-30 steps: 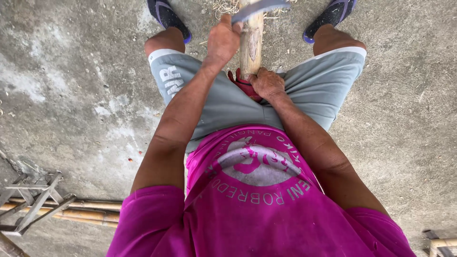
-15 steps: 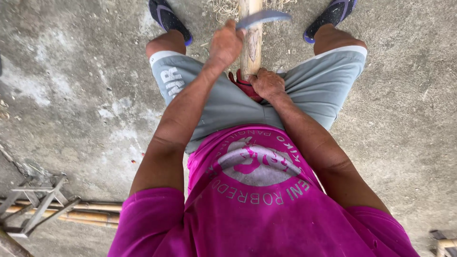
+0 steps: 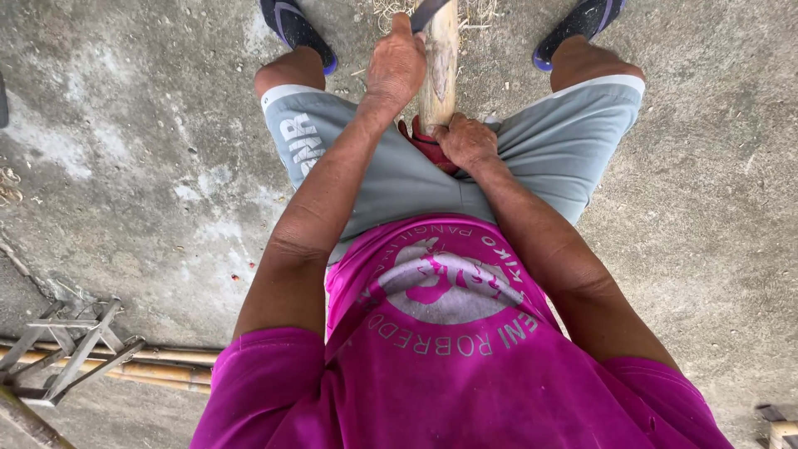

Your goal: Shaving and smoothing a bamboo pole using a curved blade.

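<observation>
A pale bamboo pole [image 3: 439, 71] stands between my knees and runs from my lap out of the top edge. My right hand [image 3: 467, 141] is closed around its lower end, against a red cloth [image 3: 428, 145] on my grey shorts. My left hand [image 3: 397, 66] is higher up, just left of the pole, shut on the handle of a knife. Only a short piece of the knife's grey blade [image 3: 427, 12] shows at the top edge, lying against the pole. The rest of the blade is out of view.
I sit over a rough concrete floor [image 3: 150, 166], feet in dark blue sandals [image 3: 293, 29] on either side of the pole. Dry shavings [image 3: 386, 10] lie near the pole. Bamboo poles [image 3: 158, 366] and a grey metal frame [image 3: 71, 353] lie at the lower left.
My left hand has moved the knife: its blade lay across the top of the pole, and now it points up along the pole's left side. My right hand keeps its grip.
</observation>
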